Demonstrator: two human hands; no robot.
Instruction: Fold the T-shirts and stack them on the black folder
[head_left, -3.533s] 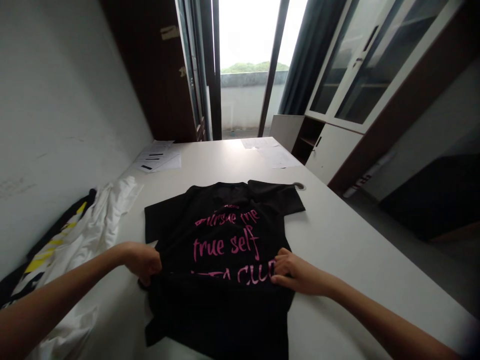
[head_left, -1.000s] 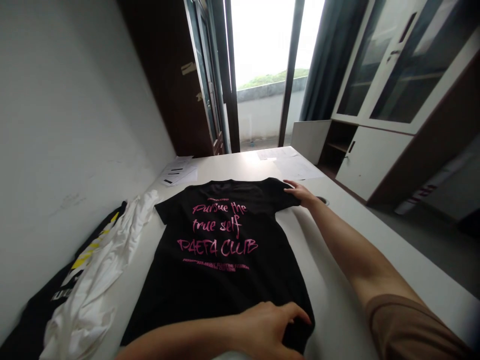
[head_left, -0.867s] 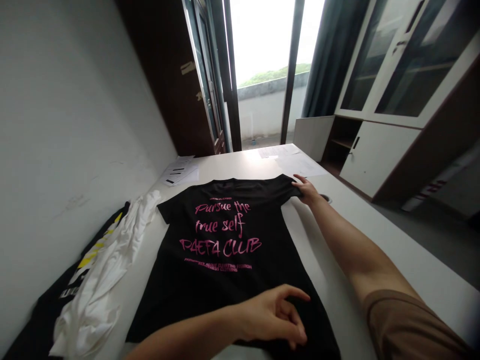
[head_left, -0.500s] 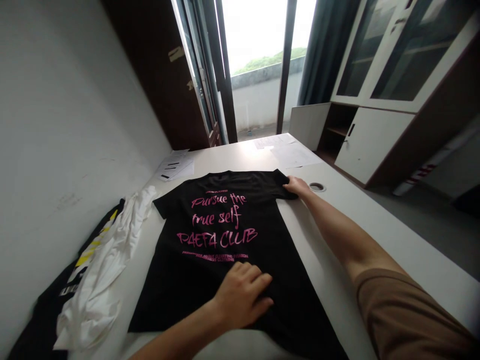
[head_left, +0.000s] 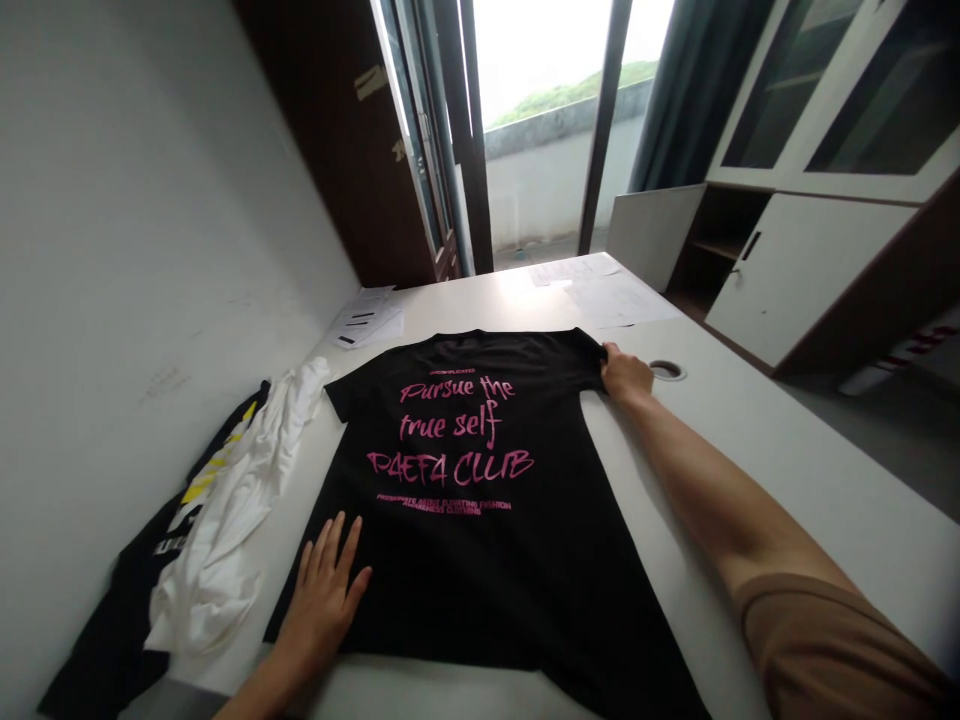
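A black T-shirt (head_left: pixel 465 570) lies spread flat on the white table (head_left: pixel 750 430), its pink lettering facing up and its collar at the far end. My left hand (head_left: pixel 324 590) rests on the lower left part of the shirt, fingers stretched out and apart. At the far right, my right hand (head_left: pixel 627 372) is closed on the edge of the shirt's right sleeve. The lower right corner of the shirt runs out of view at the bottom.
Left of the shirt lie a crumpled white garment (head_left: pixel 240 510) and a black garment with yellow print (head_left: pixel 142 580), against the wall. Paper sheets (head_left: pixel 369 322) lie at the back left, more papers (head_left: pixel 619 298) at the back right. A round cable hole (head_left: pixel 667 371) sits beside my right hand.
My left hand has moved left across the shirt, from its lower middle to the left side, and its fingers have straightened. The right hand still grips the sleeve. The view has shifted slightly.
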